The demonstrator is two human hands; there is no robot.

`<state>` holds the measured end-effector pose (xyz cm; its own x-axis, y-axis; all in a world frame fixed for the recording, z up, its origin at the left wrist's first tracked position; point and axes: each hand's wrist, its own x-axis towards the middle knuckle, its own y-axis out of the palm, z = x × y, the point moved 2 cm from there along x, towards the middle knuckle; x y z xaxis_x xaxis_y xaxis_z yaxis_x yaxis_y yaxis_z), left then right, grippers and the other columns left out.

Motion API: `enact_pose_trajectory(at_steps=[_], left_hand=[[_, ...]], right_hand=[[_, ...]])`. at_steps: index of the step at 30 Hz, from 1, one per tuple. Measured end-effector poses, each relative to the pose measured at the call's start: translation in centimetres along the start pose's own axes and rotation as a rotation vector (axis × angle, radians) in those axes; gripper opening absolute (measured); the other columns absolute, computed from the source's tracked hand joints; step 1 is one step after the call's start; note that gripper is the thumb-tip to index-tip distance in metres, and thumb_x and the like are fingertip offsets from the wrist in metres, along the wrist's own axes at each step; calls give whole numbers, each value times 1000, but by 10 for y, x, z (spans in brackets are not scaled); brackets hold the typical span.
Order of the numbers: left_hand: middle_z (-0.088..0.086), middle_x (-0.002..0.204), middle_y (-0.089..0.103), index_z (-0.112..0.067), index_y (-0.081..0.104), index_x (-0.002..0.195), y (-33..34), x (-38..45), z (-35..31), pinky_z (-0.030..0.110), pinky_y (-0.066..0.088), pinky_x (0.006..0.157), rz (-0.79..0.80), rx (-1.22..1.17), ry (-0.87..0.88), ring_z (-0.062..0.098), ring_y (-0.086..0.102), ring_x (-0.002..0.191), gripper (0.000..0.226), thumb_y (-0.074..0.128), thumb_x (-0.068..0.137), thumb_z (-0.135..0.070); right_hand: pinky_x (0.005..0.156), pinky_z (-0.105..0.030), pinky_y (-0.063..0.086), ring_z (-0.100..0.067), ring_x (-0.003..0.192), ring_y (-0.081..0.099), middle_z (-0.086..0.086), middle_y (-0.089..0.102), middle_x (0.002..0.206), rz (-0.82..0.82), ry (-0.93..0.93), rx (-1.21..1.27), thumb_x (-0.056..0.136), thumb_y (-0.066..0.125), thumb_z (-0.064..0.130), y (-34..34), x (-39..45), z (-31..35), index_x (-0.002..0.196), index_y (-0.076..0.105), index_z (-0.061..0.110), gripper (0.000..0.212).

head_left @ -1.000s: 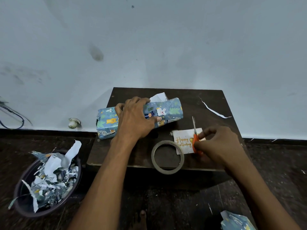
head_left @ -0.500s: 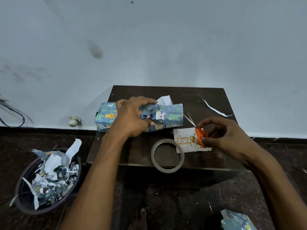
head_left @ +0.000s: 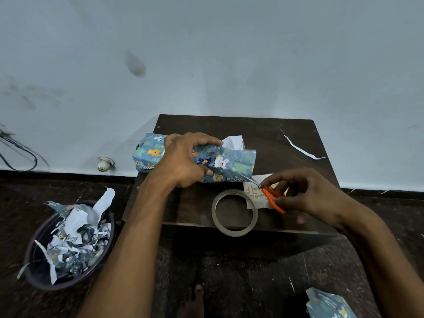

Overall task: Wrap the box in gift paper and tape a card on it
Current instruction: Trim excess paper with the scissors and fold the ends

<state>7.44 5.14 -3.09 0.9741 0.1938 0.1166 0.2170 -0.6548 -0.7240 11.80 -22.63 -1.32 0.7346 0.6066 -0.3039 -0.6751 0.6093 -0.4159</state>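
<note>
Hands on box and scissors at a small dark table

Head view: box [head_left: 195,160], covered in blue gift paper printed with animals, lies lengthwise across the back half of the dark wooden table [head_left: 263,131]. Its right end is loose, with the paper standing open and a white flap [head_left: 234,142] sticking up behind it. The left hand [head_left: 183,161] lies over the middle of the box, fingers curled round its far edge and thumb pressed on the near face, gripping it.

The right hand [head_left: 305,196] holds a pair of orange-handled scissors [head_left: 268,196], with its fingers curled round the handles. The blades point up and left toward the loose right end of the paper; whether they touch it cannot be told. Under the scissors lies a white card [head_left: 251,191] with gold "Happy Birthday" lettering, flat on the table just in front of the box's right end.

A roll of clear tape [head_left: 234,212] lies flat at the table's near edge, overlapping the card's left corner. A thin white paper strip [head_left: 298,146] lies toward the back right of the table.

On the floor to the left stands a dark bin [head_left: 36,278] holding paper scraps [head_left: 73,237]. Another piece of the same printed paper [head_left: 330,304] lies on the floor at the lower right.
</note>
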Motion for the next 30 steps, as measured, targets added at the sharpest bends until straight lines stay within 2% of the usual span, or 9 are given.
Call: enact_pose_trajectory(at_steps=[4,6,10,14,19,23,27,29,30], left_hand=[[-24,121,63,-55,67,110,0,0,3,39,41,111,62,-8,-8,22,46,126,71,90,54,-18],[-27,119,65,-54,68,113,-1,1,5,42,47,106,86,-34,20,23,53,124,73,84,49,-26],[-29,119,65,-55,68,113,-1,3,5,42,50,103,106,-61,48,27,55,123,74,77,48,-22],[-29,118,66,-53,68,113,0,3,5,42,50,103,100,-77,53,25,56,123,74,79,47,-22],[-27,115,68,-51,71,112,0,3,6,40,52,102,84,-94,50,22,59,120,72,80,46,-22],[-23,115,69,-47,73,111,1,4,6,39,54,99,77,-102,49,20,60,118,70,78,47,-19],[-22,115,69,-45,74,111,2,5,7,40,55,98,73,-113,62,19,61,116,68,78,51,-12],[-24,115,68,-44,74,110,3,5,4,41,51,102,53,-91,74,18,60,119,67,77,53,-10],[-25,116,67,-45,74,109,4,6,2,41,44,108,31,-71,81,15,57,122,67,79,54,-7]], right_hand=[[47,-32,52,-14,66,58,-3,70,83,-11,-9,-11,81,80,2,4,4,4,97,81,33,35],[48,-32,49,-9,59,55,-3,70,81,-2,-22,-10,80,80,1,6,4,7,96,81,32,34],[48,-29,44,-4,45,50,-9,70,77,18,-31,2,79,79,-3,8,4,12,95,81,25,33],[48,-27,44,-13,50,51,-4,69,69,21,-39,8,77,79,-4,7,4,13,94,82,24,34],[52,-29,47,-30,60,54,-9,68,70,10,-62,33,77,77,-9,4,6,11,95,84,24,38],[49,-29,49,-31,58,57,-9,69,71,38,-47,24,79,75,-10,3,6,12,97,84,21,37],[48,-31,51,-24,57,61,-9,69,69,27,-24,28,80,74,-12,4,6,12,98,83,19,37],[51,-36,53,-27,59,62,-12,71,70,20,-17,55,81,73,-13,5,5,11,100,82,15,35],[54,-39,54,-30,59,61,-14,71,70,17,-17,71,81,73,-14,7,4,10,100,82,14,35]])
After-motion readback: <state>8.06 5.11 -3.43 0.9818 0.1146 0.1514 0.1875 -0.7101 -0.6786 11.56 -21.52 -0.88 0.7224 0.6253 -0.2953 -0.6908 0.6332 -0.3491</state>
